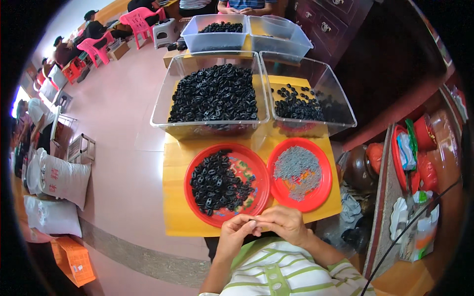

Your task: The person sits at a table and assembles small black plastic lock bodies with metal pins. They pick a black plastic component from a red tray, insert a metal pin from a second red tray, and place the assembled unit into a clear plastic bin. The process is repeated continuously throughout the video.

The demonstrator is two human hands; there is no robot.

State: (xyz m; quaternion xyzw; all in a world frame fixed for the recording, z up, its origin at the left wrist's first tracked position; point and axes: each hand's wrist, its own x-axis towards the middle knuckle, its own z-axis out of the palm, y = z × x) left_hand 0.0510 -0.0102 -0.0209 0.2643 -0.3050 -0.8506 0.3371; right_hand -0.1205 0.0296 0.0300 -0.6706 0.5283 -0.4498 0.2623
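Close to my body, my left hand (236,234) and my right hand (285,225) meet with fingertips pinched together. Between them shows a sliver of a small dark piece; the fingers cover the rest of it. Just beyond my left hand lies a round red plate (265,193) with a printed pattern, heaped on its left side with small black oval plastic pieces (212,185) that have holes. To its right, beyond my right hand, a second red plate (326,185) carries many tiny grey parts (296,165), too small to make out singly.
Behind the plates on the yellow table (177,217) stand a clear bin (163,111) full of black pieces and another clear bin (340,106) with fewer. Two more bins sit farther back. White sacks (64,180) rest on the left floor; a cluttered ledge (382,212) borders the right.
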